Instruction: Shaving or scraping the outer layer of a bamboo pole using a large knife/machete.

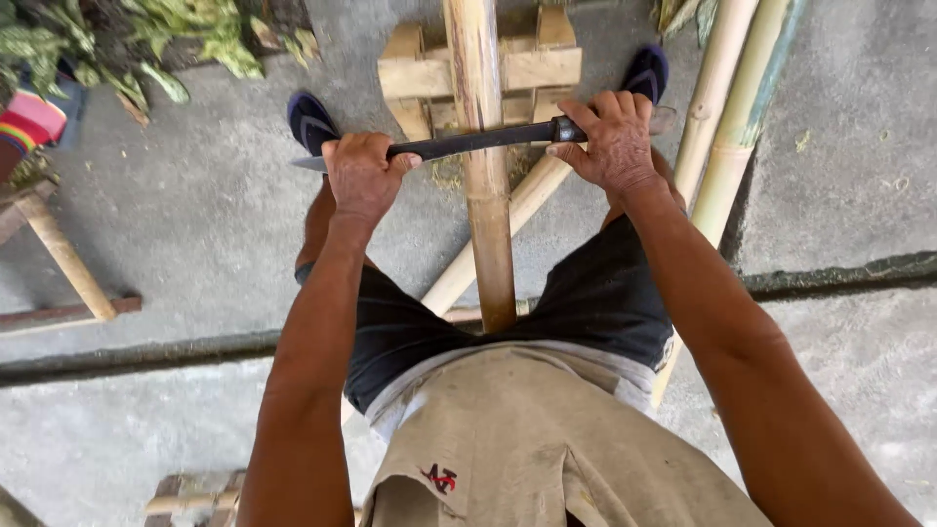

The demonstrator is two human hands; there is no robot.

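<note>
two hands on one blade, and here we go from the left: a heap of wilted green leaves [146, 44] lies up in the far corner of the grey concrete floor [195, 215], with a striped red-and-yellow cloth [29, 117] at the frame's edge and a rough wooden frame of pale sticks [59, 259] below it. two dark blue flip-flops are planted on the floor, one [310, 122] to the left, one [646, 73] to the right. the left hand [361, 176] is curled tight in a fist over the blade end of the long dark metal knife [468, 141], the tip poking out just beyond the knuckles. the knife lies crosswise, touching the top of one thick tan bamboo pole [485, 195] that runs straight away between the knees and rests in one blocky pale wooden stand [532, 68]. a second, paler bamboo pole [517, 210] crosses underneath at a slant. the right hand [610, 141] is wrapped closed around the knife's handle. further right, two more yellow-green bamboo poles [727, 107] lie side by side, touching each other. that makes four poles counted.
</note>
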